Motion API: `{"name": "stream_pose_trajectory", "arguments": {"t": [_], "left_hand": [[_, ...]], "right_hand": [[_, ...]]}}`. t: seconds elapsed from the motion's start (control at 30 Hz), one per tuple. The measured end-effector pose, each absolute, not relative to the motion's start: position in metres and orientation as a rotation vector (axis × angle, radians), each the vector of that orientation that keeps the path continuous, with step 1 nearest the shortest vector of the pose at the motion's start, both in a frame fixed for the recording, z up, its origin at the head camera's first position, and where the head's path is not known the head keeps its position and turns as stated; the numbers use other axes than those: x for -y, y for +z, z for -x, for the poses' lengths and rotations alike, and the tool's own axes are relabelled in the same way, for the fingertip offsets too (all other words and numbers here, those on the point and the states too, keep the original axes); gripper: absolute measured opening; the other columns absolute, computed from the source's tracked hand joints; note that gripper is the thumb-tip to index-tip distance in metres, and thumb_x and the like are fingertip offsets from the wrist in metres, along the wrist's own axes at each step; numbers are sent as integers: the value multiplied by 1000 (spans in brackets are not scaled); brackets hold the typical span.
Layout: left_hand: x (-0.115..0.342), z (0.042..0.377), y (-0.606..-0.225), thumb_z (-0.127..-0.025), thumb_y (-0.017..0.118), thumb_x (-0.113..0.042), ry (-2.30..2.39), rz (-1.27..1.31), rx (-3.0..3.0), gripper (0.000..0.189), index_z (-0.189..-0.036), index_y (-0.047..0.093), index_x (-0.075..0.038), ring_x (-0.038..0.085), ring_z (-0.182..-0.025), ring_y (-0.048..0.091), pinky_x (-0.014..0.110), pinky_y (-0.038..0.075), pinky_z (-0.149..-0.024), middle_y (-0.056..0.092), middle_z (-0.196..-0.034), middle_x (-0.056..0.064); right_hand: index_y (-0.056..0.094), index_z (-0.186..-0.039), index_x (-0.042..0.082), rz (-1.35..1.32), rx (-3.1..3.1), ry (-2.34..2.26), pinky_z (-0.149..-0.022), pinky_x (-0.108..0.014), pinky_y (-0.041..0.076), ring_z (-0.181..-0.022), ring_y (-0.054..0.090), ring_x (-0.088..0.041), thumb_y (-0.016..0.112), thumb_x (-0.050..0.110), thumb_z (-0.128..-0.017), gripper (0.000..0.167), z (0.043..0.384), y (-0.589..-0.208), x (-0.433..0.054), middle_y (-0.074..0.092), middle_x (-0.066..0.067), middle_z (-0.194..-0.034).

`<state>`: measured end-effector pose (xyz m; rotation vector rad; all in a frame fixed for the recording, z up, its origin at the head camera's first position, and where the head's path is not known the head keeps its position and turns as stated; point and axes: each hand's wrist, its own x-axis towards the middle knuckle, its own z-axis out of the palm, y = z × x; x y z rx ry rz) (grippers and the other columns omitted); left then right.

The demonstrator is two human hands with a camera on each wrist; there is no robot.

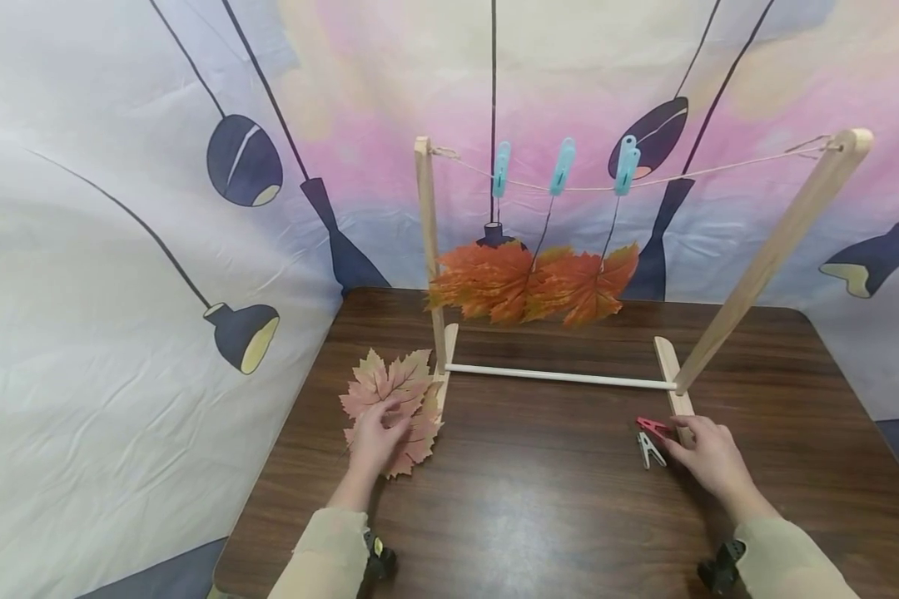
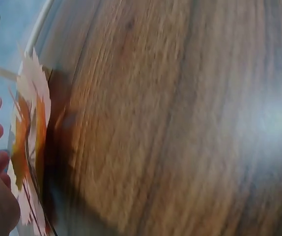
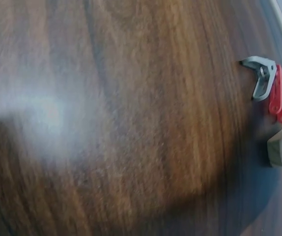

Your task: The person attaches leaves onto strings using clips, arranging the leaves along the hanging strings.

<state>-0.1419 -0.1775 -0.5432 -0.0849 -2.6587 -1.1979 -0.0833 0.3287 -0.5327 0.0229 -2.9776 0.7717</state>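
Spread over a small pile of pinkish-tan maple leaves (image 1: 412, 433), my left hand (image 1: 377, 433) has its fingers loosely bent. In the left wrist view those leaves (image 2: 35, 93) appear edge-on beside the fingers, their thin stems trailing down. At the right, my right hand (image 1: 712, 457) reaches to a red clothespin (image 1: 653, 425), thumb and forefinger parted around its near end. A white clothespin (image 1: 649, 450) lies right beside the red one. Both the red clothespin (image 3: 278, 96) and the white clothespin (image 3: 262, 76) rest on the table in the right wrist view.
A wooden frame (image 1: 772, 258) stands on the brown table (image 1: 539, 466), with a white bar (image 1: 562, 377) low across it. Light-blue clothespins (image 1: 562, 166) hold orange maple leaves (image 1: 494, 279) by their stems on the string (image 1: 704, 172). A painted cloth backdrop (image 1: 120, 374) hangs behind.
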Motion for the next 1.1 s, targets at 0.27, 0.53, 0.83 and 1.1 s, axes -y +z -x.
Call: {"name": "stream_pose_trajectory", "arguments": {"t": [0.27,0.53,0.83,1.1], "left_hand": [[212,128,-548,-78,76,-20,-978,-111,2732,34,-107,67,-6,32,-101,46,51,27,-89,67,-103,11],[236,118,-555,-81,73,-26,-973,-205,2751,35,-111,67,-8,31,-102,44,53,23,-86,66,-107,12],[248,108,-566,-82,72,-34,-952,-287,2779,38,-110,66,-9,31,-106,42,53,22,-86,63,-113,11],[253,101,-570,-82,71,-25,-924,-327,2794,35,-112,65,-7,34,-106,41,53,22,-83,61,-118,14]], "right_hand": [[61,-105,-7,-102,2994,670,-80,-53,35,-98,51,-43,72,10,-77,35,83,-547,-335,57,-30,-107],[61,-104,-8,-89,2993,676,-80,-54,34,-97,51,-43,72,10,-76,34,82,-548,-335,57,-30,-105],[61,-106,-7,-148,2988,674,-80,-52,35,-97,52,-41,72,8,-76,36,85,-550,-331,58,-28,-106],[58,-110,-9,-89,3039,676,-80,-58,35,-95,46,-46,70,9,-78,39,89,-547,-329,51,-31,-106]]}}
